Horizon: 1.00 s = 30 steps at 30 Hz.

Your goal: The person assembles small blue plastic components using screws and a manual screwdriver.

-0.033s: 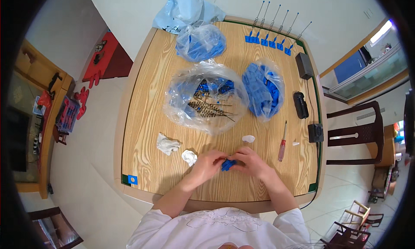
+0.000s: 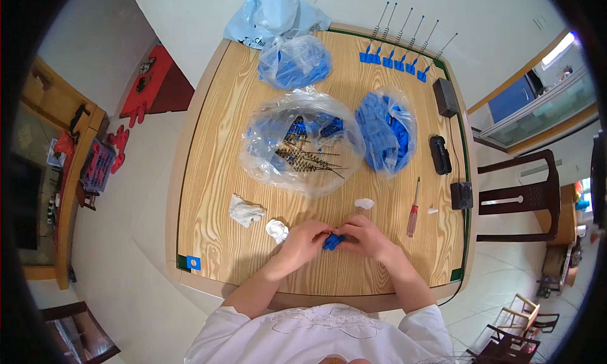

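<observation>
At the table's near side, my left hand (image 2: 306,240) and my right hand (image 2: 366,236) meet with their fingers pinched together. Between them is a small blue plastic piece (image 2: 332,242), gripped from both sides; the fingers cover part of it. Beyond the hands lies an opened clear bag (image 2: 265,168) containing dark coiled springs with long straight ends (image 2: 303,161) and blue parts. Two more clear bags, one to the right (image 2: 382,136) and one farther back (image 2: 294,63), hold many blue plastic pieces.
Crumpled white tissues (image 2: 245,211) lie left of the hands. A screwdriver (image 2: 413,215) rests at the right, near black boxes (image 2: 445,97). Several spring rods in blue bases (image 2: 399,65) line the far right edge. A pale blue bag (image 2: 269,13) sits at the back.
</observation>
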### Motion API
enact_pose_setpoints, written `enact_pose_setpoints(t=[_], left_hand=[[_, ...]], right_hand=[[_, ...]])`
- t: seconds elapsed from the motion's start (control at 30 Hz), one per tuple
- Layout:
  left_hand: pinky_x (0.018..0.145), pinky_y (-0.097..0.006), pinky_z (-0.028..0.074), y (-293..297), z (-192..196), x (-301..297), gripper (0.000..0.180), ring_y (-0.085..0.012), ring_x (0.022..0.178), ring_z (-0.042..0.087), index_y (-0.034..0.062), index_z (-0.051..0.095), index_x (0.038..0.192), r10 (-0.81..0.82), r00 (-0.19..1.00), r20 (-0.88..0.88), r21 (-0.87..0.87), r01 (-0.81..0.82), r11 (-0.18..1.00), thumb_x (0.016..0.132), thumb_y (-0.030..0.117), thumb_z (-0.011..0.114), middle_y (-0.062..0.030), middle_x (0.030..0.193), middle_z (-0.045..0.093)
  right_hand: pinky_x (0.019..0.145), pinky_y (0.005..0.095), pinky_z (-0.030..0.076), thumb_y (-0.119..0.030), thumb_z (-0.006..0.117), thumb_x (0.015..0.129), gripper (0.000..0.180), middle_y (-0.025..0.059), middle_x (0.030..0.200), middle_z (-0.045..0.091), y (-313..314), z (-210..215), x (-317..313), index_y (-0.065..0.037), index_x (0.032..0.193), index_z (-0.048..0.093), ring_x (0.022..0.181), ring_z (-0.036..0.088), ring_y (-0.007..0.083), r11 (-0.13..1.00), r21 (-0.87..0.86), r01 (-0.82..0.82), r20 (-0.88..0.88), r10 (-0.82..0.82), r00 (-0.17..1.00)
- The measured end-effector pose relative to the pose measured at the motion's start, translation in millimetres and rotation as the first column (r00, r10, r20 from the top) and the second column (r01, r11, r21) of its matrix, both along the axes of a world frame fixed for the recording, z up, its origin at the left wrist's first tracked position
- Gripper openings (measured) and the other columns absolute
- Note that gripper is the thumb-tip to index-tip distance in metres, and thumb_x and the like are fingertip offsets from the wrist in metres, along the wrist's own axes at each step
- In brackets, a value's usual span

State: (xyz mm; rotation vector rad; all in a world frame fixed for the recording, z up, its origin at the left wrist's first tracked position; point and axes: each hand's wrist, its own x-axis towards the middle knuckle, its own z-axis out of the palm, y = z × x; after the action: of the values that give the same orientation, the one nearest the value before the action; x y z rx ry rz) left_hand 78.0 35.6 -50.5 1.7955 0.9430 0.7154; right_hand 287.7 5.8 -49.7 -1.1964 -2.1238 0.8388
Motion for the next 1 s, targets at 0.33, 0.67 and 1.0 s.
enact_pose_setpoints(t=[0.33, 0.67, 1.0], left_hand=[[0.064, -0.037, 0.048, -2.6, 1.2, -3.3, 0.018, -0.0289, 0.074, 0.060, 0.0057, 0.064, 0.093, 0.032, 0.999, 0.005, 0.146, -0.033, 0.989, 0.075, 0.002, 0.065, -0.0113, 0.079, 0.061], [0.065, -0.037, 0.048, -0.1, 15.2, -4.4, 0.029, -0.0296, 0.077, 0.058, 0.0070, 0.060, 0.101, -0.101, 0.994, -0.031, 0.217, 0.105, 0.971, 0.073, 0.002, 0.067, -0.0112, 0.083, 0.057], [0.077, -0.040, 0.045, -9.8, 6.4, 5.7, 0.053, -0.0301, 0.090, 0.052, 0.0084, 0.051, 0.113, -0.046, 0.986, -0.159, 0.364, 0.102, 0.926, 0.064, 0.008, 0.070, -0.0101, 0.095, 0.054]], right_hand=[[0.075, 0.0382, 0.042, -0.017, 0.073, 0.069, 0.031, 0.0097, 0.089, 0.056, 8.3, 6.7, -2.4, -0.005, 0.096, 0.061, 0.086, 0.053, 0.0303, 0.996, -0.042, -0.084, 0.013, 0.084, 0.996], [0.076, 0.0382, 0.042, -0.017, 0.071, 0.071, 0.028, 0.0101, 0.088, 0.055, 3.8, 6.6, -0.1, -0.004, 0.092, 0.060, 0.087, 0.052, 0.0304, 0.996, -0.075, -0.054, 0.006, 0.055, 0.998], [0.075, 0.0392, 0.043, -0.016, 0.072, 0.070, 0.030, 0.0127, 0.088, 0.053, 0.5, 5.4, -3.4, -0.003, 0.093, 0.058, 0.086, 0.051, 0.0327, 0.997, -0.047, 0.062, 0.047, -0.060, 0.997]])
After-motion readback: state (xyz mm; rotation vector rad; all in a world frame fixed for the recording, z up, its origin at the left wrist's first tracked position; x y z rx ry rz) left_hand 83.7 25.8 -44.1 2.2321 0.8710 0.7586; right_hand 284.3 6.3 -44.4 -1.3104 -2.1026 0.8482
